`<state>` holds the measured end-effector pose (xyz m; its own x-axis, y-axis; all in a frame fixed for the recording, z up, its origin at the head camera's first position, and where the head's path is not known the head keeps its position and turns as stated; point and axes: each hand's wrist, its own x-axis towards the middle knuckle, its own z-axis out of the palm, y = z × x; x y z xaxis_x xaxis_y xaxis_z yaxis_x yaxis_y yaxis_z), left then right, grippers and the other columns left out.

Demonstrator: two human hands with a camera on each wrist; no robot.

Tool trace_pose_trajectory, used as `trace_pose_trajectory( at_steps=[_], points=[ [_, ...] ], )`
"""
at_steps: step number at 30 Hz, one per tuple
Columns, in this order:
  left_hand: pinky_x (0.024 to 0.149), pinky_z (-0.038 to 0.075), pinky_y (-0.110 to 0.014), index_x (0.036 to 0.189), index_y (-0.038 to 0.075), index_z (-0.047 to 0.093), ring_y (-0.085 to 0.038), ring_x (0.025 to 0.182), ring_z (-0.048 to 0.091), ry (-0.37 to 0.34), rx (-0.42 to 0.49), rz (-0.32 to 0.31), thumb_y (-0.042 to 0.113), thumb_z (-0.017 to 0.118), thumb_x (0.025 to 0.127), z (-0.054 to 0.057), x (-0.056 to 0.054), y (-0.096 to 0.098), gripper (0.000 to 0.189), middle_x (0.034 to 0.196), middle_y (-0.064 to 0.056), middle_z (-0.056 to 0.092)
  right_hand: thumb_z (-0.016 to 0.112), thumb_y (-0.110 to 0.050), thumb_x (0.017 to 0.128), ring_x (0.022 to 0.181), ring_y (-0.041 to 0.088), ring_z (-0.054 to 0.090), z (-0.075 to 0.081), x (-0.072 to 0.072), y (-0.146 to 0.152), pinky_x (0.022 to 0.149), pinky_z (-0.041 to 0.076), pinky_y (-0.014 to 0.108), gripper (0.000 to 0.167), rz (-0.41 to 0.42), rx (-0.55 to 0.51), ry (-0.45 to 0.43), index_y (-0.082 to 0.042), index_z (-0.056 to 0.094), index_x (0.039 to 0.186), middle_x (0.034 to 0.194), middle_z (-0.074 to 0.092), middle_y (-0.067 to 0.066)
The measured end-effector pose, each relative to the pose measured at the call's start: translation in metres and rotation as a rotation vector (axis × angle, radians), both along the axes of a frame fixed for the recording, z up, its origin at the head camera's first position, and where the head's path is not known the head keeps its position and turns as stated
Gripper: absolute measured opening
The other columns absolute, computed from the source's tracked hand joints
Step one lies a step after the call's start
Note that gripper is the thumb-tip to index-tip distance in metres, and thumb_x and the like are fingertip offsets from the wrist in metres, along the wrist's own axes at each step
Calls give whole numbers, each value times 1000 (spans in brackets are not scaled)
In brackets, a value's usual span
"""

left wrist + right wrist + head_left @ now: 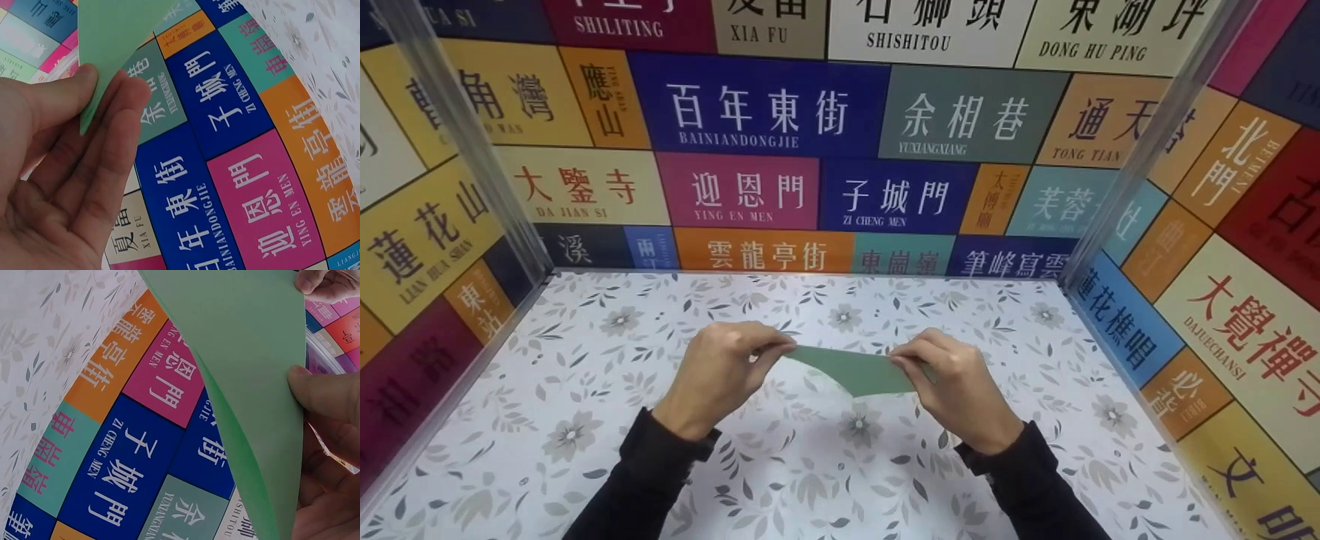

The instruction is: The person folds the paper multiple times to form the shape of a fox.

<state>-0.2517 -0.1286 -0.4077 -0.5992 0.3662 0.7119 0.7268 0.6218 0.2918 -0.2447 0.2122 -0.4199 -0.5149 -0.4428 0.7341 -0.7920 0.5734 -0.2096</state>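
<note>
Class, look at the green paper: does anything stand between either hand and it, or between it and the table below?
Nothing visible does. The left hand and right hand each pinch the green paper directly, and no object shows between it and the flower-patterned table.

Sheet [847, 367] is showing solid muted green in the head view, with a brighter green strip [234, 439] running along one edge in the right wrist view; sleeves [622, 480] are reading plain black. Tabletop [810, 300] is carrying a floral print: grey blooms plus grey, beige and dark leaves scattered over white. Back wall [761, 112] is running a colour-block grid, dark blue, pink, grey-green, orange and cream with mostly white, red or black lettering, while left wall [412, 262] is repeating it in yellow, orange and maroon, right wall [1230, 315] in blue, orange, cream, red and yellow.
</note>
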Motion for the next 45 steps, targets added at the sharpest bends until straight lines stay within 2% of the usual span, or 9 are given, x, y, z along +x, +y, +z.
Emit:
trace_pose_trajectory(
  at_steps=[8,12,18,22,25,28,31,39,45],
  points=[
    [77,72,-34,105,11,92,-19,84,87,20,1,66,11,94,97,3,-4,-16,8,98,-5,91,88,6,98,88,13,81,-1,-5,9,84,65,16,15,-31,-9,2,-6,86,107,99,82,3],
    [77,71,-35,106,10,92,-20,84,87,35,3,90,10,94,98,4,-4,-19,9,98,-6,91,89,6,97,87,14,81,-1,-6,14,81,67,21,14,-74,-17,-10,-5,86,106,97,81,4],
    [84,72,-37,110,11,91,-20,92,88,15,1,132,14,91,102,6,-3,-14,9,103,-6,91,89,5,97,87,15,81,-2,-7,16,80,71,29,13,-96,-11,-33,-5,86,105,97,82,5],
    [80,71,-38,113,13,88,-21,93,86,16,-8,146,21,90,105,6,-1,-8,11,106,-5,90,89,3,98,88,14,81,-3,-7,14,79,70,30,12,-91,12,-42,-7,86,105,98,82,4],
    [79,70,-39,116,15,87,-23,95,84,46,-29,153,26,92,103,5,0,-3,17,109,-4,88,88,1,100,88,13,80,-3,-6,13,77,69,30,11,-85,26,-55,-8,85,105,97,81,4],
    [81,70,-38,116,18,87,-23,99,82,65,-59,144,29,95,100,2,0,1,20,109,-2,86,87,0,101,89,13,80,-3,-4,11,76,69,32,10,-68,31,-84,-9,84,104,98,81,4],
    [82,69,-37,114,19,88,-22,99,80,55,-86,116,31,96,99,-2,1,4,21,107,0,86,86,-2,103,91,14,81,-4,-3,9,77,70,33,9,-51,38,-122,-10,83,105,98,82,3],
    [79,69,-38,112,19,89,-18,89,83,-21,-156,-4,31,95,99,-12,0,14,19,101,2,88,85,-4,104,91,14,83,-10,-8,2,80,72,30,7,20,44,-211,-10,85,105,101,84,2],
    [77,70,-35,108,20,90,-16,86,83,-117,-189,-18,26,93,100,-21,-2,20,10,99,3,88,84,-8,106,92,14,83,-19,-12,-1,83,72,30,4,53,52,-304,-11,86,108,103,86,2]
  ],
)
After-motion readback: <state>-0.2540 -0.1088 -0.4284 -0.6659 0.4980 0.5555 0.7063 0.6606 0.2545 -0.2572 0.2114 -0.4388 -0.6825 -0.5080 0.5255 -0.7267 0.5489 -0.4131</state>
